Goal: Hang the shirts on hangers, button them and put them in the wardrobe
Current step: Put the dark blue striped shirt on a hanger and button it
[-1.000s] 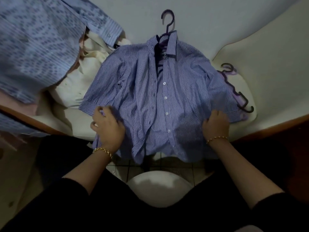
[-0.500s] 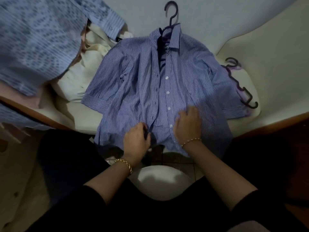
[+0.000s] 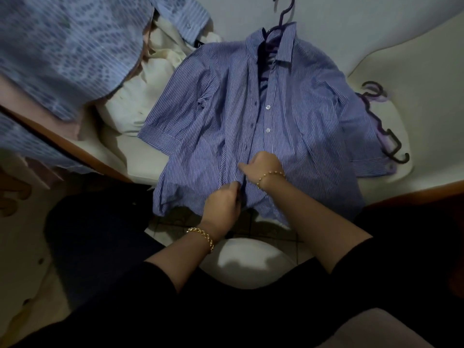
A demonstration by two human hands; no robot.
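While pinching the lower front of the striped shirt (image 3: 308,116) between left hand (image 3: 223,205) and right hand (image 3: 263,169), clamps both sets of fingers on cloth: left on the buttonhole edge just above the hem, right on the button edge a little higher, knuckles nearly touching. Looks like buttoning started from the bottom; cannot tell whether any low button is through, hidden under the hands. Two white buttons (image 3: 268,106) higher up, plainly undone, with an open gap below the collar. Lies front-up on the pale cushion (image 3: 414,71), hem hanging over its near edge. Already on the purple hanger (image 3: 286,13), hook sticking out past the collar. Judged so far: hanging done for this one, buttoning barely begun, wardrobe step outstanding, no wardrobe in view. More to do: cream garment (image 3: 155,79) and pale blue patterned shirt (image 3: 62,51) heaped at left, no hanger seen in either; spare hangers (image 3: 384,136) beside the far sleeve. Small dark tag (image 3: 199,43) at the cream neckline, unreadable; no other writing found.
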